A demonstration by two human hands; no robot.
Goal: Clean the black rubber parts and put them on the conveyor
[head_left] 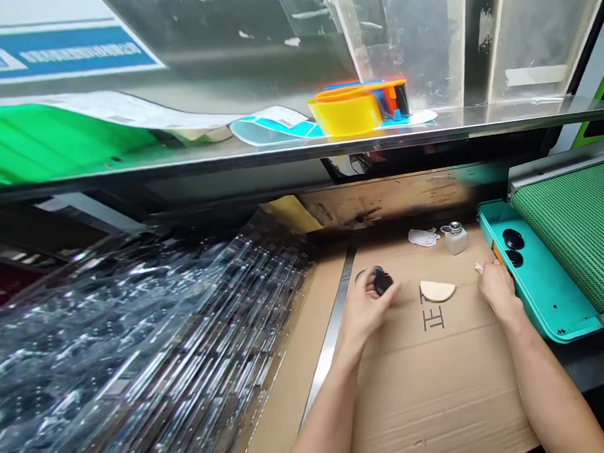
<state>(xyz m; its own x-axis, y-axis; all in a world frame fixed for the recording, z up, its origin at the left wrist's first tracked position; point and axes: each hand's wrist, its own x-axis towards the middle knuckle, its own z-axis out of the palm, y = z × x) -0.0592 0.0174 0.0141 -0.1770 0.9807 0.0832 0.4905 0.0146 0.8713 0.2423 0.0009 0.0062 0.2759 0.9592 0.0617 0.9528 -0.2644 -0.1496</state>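
My left hand [365,304] is above the cardboard, its fingers curled round a small black rounded part [383,282]. Part of a dark curved edge shows just behind those fingers. To the right, my right hand [499,290] is closed beside the rim of a teal tray [539,289]. Something orange [496,253] shows just beyond its fingers, and I cannot make out what the hand grips. Between the two hands a pale half-round pad [437,291] lies flat on the cardboard sheet [429,381]. Two black round parts [513,238] rest in the teal tray.
Stacked clear plastic blister trays [187,338] fill the left side. A small pump bottle [455,238] and a crumpled white wipe [423,237] stand at the back. A green conveyor belt [577,221] runs at right. Tape rolls [347,112] sit on the metal shelf [477,122] overhead.
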